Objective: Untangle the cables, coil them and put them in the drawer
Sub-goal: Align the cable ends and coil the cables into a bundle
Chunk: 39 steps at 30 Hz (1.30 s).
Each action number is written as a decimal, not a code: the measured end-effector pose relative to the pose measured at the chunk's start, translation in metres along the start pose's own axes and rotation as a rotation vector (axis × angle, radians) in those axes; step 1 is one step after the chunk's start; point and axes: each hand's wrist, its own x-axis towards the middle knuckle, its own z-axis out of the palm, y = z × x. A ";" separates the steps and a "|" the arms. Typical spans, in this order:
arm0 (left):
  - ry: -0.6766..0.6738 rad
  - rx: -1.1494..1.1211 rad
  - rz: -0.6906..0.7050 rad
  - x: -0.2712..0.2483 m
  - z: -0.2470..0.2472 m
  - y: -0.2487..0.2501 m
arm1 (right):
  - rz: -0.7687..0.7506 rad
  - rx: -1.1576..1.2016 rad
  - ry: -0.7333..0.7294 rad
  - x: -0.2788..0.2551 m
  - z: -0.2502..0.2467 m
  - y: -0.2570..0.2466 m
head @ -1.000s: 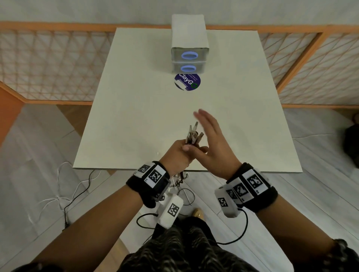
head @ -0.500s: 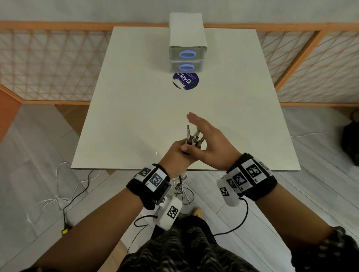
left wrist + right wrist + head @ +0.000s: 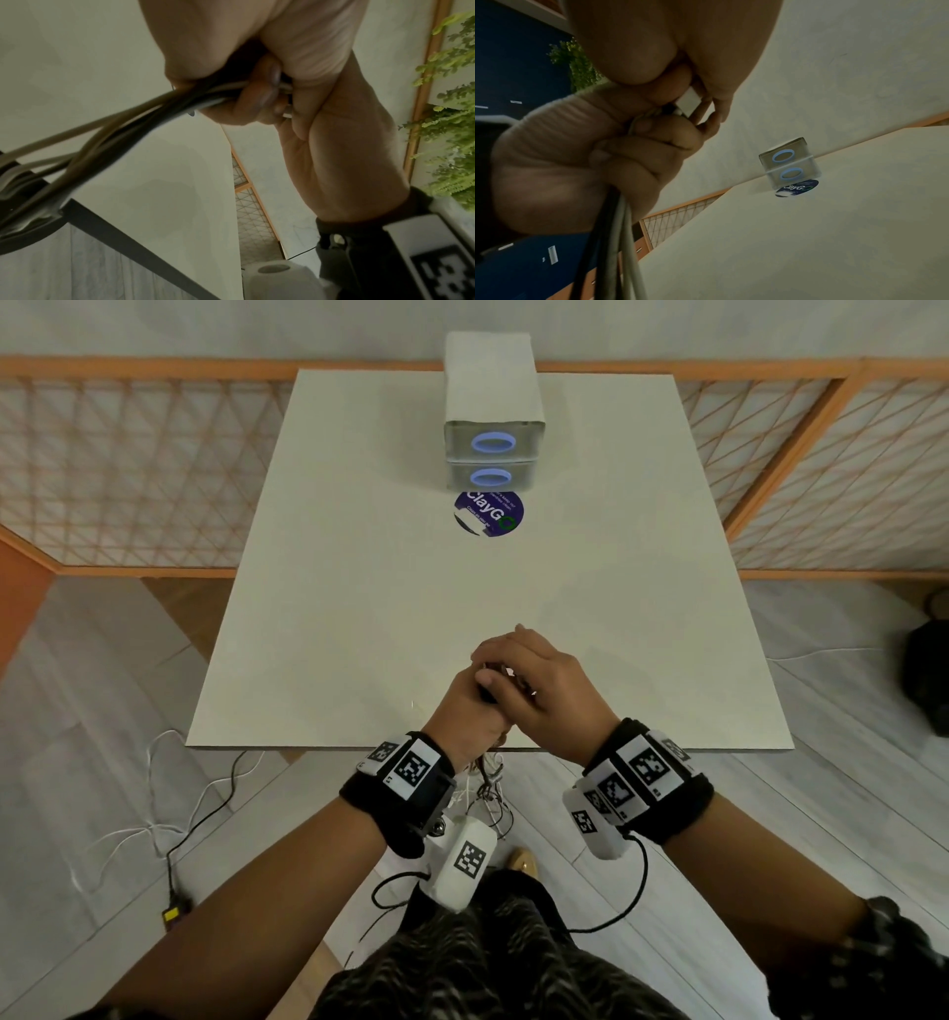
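My left hand [image 3: 462,711] grips a bundle of several cables [image 3: 128,125], grey, beige and black, in a fist just above the table's near edge. The cables [image 3: 488,778] hang below that edge toward the floor. My right hand [image 3: 534,680] is curled over the top of the left fist and covers the plug ends. In the right wrist view its fingers [image 3: 716,113] close round a white plug [image 3: 689,100] above the left hand [image 3: 577,162]. A grey two-drawer unit [image 3: 492,449] with blue ring handles stands at the table's far end, both drawers closed.
The white table [image 3: 359,608] stretches between my hands and the drawer unit. A round purple sticker [image 3: 489,513] lies just in front of the unit. A wooden lattice railing [image 3: 128,480] surrounds the table. Loose wires [image 3: 169,839] lie on the floor at left.
My right hand was flat and open beside the upright plug ends; it has now folded down over them. The plugs no longer show in the head view. The left fist stayed put.
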 end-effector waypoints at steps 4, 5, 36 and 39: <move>0.052 -0.159 -0.051 0.004 -0.005 0.006 | 0.078 0.131 0.048 -0.010 0.005 0.000; 0.076 -0.230 -0.062 0.007 -0.007 0.010 | 0.159 0.260 0.045 -0.016 0.008 0.000; 0.022 -0.714 -0.106 0.015 -0.013 0.036 | 0.646 0.436 0.101 -0.008 0.009 -0.021; 0.126 -0.809 -0.110 0.022 -0.002 0.037 | 0.691 0.370 0.134 -0.008 0.012 -0.023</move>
